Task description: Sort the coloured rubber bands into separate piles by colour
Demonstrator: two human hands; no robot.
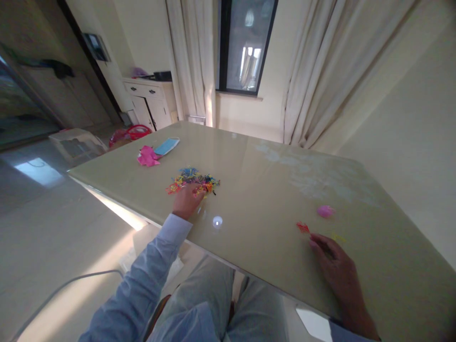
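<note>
Right hand (337,267) pinches red strands (303,227) slanting toward it; left hand (187,201), grip unclear, meets sideways-stretched multicolored pile (192,176).

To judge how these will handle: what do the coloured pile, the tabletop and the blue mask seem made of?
Coloured pile: perhaps plastic or rubber, finish unclear; bright, thin strands, too small to tell.
Tabletop: hard and glossy, perhaps glass or lacquer; it shows bright reflections.
Blue mask: likely nonwoven fabric, matte; thin, flat sheet without strong shine.
</note>
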